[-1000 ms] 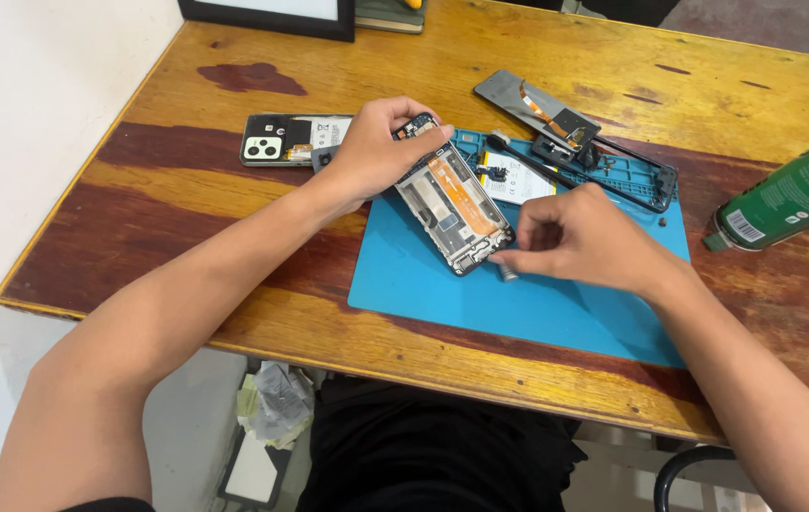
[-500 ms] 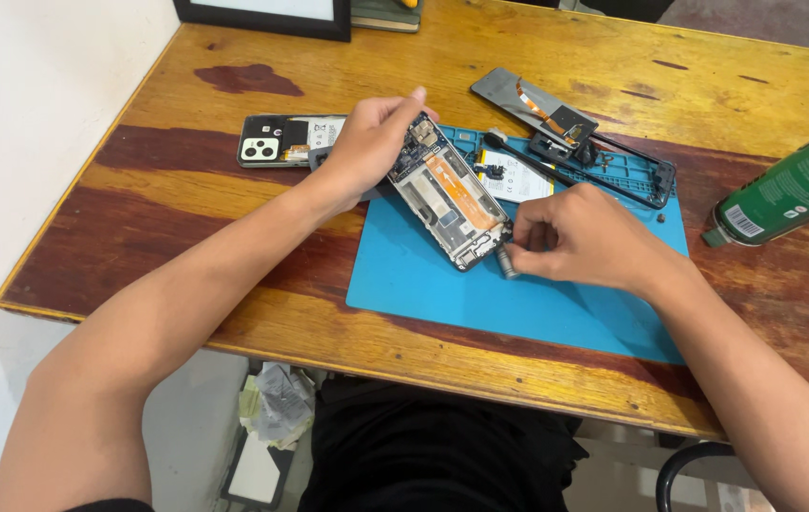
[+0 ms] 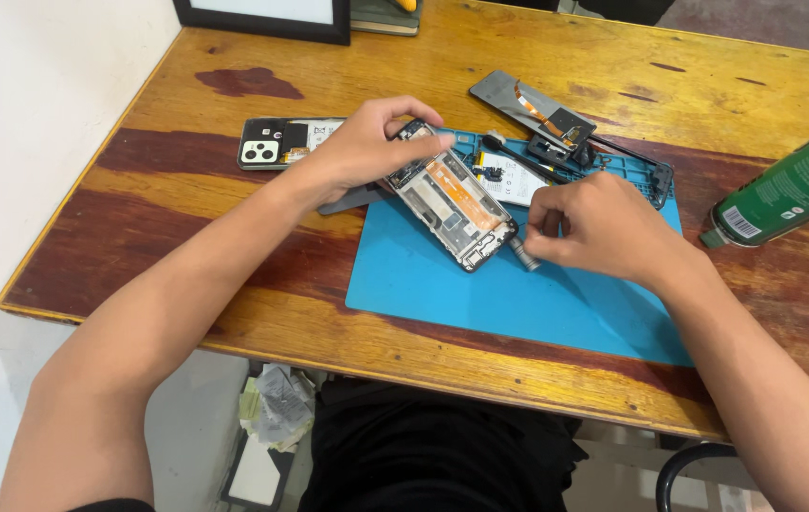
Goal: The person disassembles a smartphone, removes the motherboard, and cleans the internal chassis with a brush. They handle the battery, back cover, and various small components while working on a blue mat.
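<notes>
- A green spray can [image 3: 789, 185] is lying on its side at the right edge of the wooden table, showing a white rectangular label patch near its lower end.
- A detached dark grey phone screen panel [image 3: 518, 100] is lying flat beyond the blue mat, with an orange ribbon cable crossing it.
- A black-framed panel with a white face [image 3: 267, 14] is standing at the table's far edge.

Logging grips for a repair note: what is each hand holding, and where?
Left hand holds the opened phone frame by its top end; right hand pinches a small grey tool near its tip.
</notes>
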